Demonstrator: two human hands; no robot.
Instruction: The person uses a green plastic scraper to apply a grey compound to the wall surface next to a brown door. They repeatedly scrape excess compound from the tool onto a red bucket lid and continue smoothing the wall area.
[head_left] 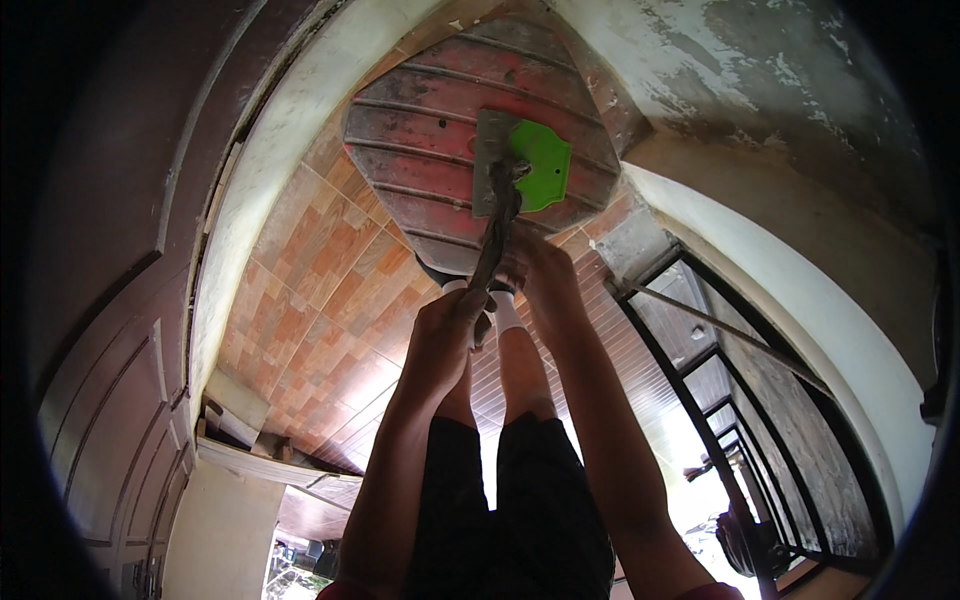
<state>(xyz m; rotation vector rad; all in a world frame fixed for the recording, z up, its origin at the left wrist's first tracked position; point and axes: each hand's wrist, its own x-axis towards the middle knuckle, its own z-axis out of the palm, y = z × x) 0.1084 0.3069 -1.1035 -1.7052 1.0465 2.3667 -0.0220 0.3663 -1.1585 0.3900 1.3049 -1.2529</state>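
Observation:
A long, dark, twisted strip, like a wrung cloth (493,235), runs between my hands and hangs forward. My left hand (445,325) is closed round its near end. Higher up, my right hand (540,275) has its fingers closed against the strip, slightly smeared by motion. The strip's far end overlaps a green flat scraper-like plate (545,165) with a grey straight edge on its left. Whether they touch, I cannot tell. The plate appears to lie on a worn red-and-grey ridged board (420,130) with cut corners.
Wood-patterned tiles (320,240) cover the floor around the board. A brown panelled door (110,430) stands at left, a peeling wall (780,60) at upper right. A dark-framed structure (740,400) is on the right. My legs (525,370) stand close below my hands.

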